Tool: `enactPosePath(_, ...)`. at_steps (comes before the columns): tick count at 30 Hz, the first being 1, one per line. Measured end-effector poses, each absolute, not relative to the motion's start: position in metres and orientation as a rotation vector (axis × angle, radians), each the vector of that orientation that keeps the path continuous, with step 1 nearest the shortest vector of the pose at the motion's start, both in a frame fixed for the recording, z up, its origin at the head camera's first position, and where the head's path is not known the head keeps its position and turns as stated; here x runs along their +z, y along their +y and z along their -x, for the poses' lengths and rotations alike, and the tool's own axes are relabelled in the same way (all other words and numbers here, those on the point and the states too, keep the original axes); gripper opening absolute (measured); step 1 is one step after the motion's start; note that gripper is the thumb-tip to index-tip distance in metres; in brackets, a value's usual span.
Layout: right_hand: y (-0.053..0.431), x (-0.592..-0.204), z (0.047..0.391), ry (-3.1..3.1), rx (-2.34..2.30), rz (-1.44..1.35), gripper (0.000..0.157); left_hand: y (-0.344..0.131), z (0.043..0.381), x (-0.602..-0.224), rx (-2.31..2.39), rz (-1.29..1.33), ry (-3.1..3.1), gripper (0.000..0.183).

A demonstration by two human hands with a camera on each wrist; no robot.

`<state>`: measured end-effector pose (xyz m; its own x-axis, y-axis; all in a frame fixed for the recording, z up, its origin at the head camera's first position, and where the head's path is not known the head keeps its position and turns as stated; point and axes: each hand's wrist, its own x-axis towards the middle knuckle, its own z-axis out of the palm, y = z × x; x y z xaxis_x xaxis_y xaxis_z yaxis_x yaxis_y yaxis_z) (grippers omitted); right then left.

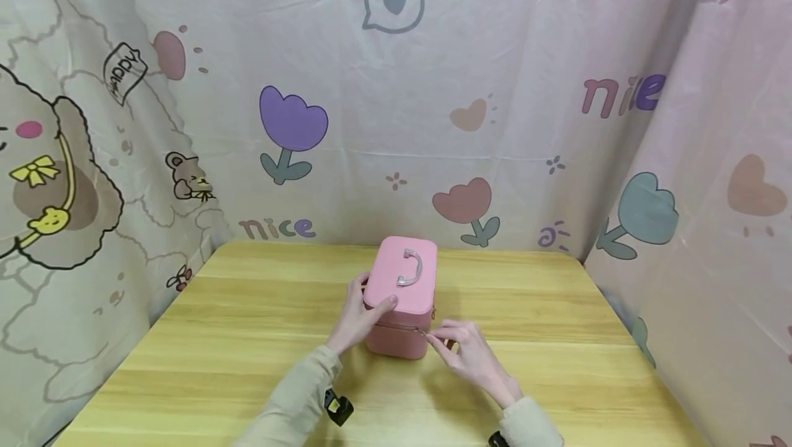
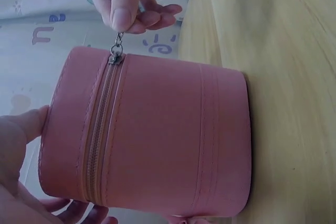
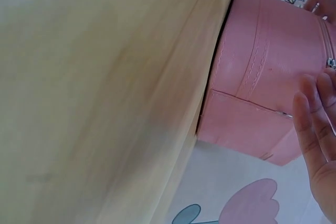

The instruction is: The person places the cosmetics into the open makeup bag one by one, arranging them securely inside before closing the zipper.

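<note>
A pink case [image 1: 386,265] with rounded corners stands upright on the table, a clear handle [image 1: 419,269] on its lid. My left hand [image 1: 357,316] grips the lid, thumb on the top near the front edge and fingers round the left side. With thumb and fingertips, my right hand [image 1: 469,357] pinches the zipper pull [image 2: 119,39] at the front right corner. The slider [image 2: 115,59] sits there, and the zipper teeth [image 2: 96,140] across the front look closed in the left wrist view. Only part of the right hand shows in the right wrist view.
The wooden table [image 1: 260,316] has light yellow planks. A printed curtain [image 1: 371,103] hangs behind it and along both sides. A black wrist camera [image 1: 337,407] is strapped at the left sleeve.
</note>
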<state>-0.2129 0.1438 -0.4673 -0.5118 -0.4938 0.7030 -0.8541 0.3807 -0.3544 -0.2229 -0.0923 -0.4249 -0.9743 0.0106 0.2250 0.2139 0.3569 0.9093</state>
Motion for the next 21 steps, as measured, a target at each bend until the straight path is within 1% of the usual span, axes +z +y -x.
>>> enactPosePath(10,0.135,-0.465,0.211,-2.172,0.975,-1.164,0.009,-0.103,0.231,-0.422,-1.733,0.218,-2.448,0.079)
enactPosePath(21,0.13,-0.464,0.211,-2.165,0.92,-1.164,0.008,-0.112,0.236,-0.418,-1.76,0.323,-2.506,0.075)
